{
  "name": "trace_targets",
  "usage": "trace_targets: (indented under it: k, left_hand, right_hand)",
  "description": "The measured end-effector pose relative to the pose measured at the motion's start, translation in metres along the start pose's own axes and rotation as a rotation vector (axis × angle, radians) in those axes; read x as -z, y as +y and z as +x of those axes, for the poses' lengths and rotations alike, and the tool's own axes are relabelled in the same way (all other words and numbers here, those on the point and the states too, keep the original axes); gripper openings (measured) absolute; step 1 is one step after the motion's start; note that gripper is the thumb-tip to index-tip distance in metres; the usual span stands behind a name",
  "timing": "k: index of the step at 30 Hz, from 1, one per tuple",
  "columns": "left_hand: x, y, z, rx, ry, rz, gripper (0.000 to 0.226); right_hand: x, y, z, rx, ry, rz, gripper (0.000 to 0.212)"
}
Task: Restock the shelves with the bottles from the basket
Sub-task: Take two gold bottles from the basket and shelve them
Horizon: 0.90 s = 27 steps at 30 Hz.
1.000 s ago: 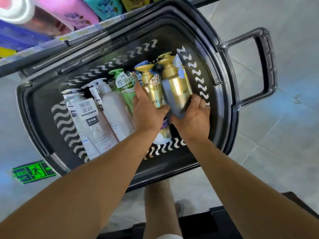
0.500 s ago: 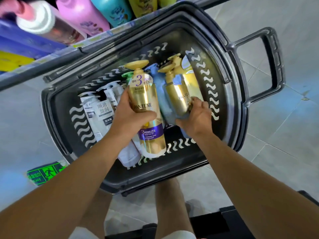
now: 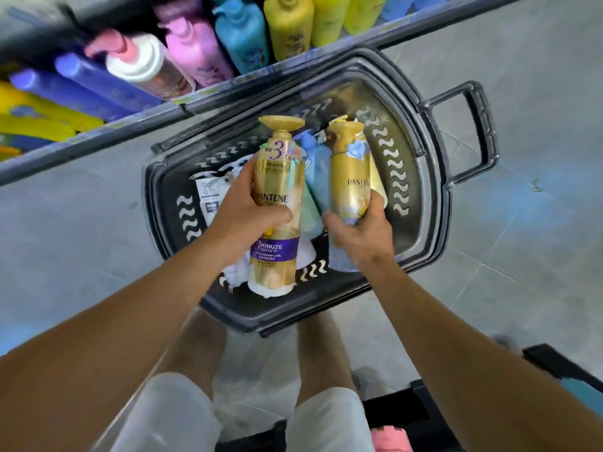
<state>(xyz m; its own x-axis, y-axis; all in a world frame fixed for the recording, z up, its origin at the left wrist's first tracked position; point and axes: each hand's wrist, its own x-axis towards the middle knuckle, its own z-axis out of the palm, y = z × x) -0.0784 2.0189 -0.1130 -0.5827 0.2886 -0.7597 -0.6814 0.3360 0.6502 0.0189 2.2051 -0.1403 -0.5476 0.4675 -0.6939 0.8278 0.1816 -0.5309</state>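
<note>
both gold pantene bottles (image 3: pixel 276 203) (image 3: pixel 350 187) gripped upright over the basket (image 3: pixel 434 203)

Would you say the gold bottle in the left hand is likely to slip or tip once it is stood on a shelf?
The gold bottle looks glossy, so perhaps slippery in the left hand. Tall and narrow with a broad pump top, it may tip if nudged.
</note>
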Motion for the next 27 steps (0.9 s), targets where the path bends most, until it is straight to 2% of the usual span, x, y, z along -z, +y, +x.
trace_targets:
  k: [6,10,13,16,19,23,27]
  left_hand:
    - [0.046,0.067,-0.066,-0.108,-0.014,0.020,0.065]
    - [0.090,0.111,-0.128,-0.220,0.039,0.122,0.067]
    - [0.126,0.136,-0.179,-0.297,0.070,0.186,0.085]
    - [0.160,0.155,-0.234,-0.426,0.141,0.259,0.081]
    - [0.194,0.164,-0.286,-0.514,0.188,0.273,0.080]
    - [0.237,0.157,-0.354,-0.586,0.232,0.228,0.091]
    - [0.282,0.135,-0.422,-0.645,0.315,0.204,0.088]
  right_hand:
    - [0.003,-0.075,-0.086,0.087,0.133,0.196,0.055]
    - [0.001,-0.130,-0.152,0.133,0.139,0.268,0.060]
    - [-0.005,-0.167,-0.204,0.194,0.145,0.312,0.058]
    - [-0.011,-0.200,-0.256,0.273,0.140,0.344,0.052]
    - [-0.018,-0.227,-0.306,0.401,0.154,0.319,0.049]
    - [-0.034,-0.255,-0.370,0.517,0.102,0.259,0.058]
    - [-0.062,-0.269,-0.434,0.621,0.085,0.206,0.059]
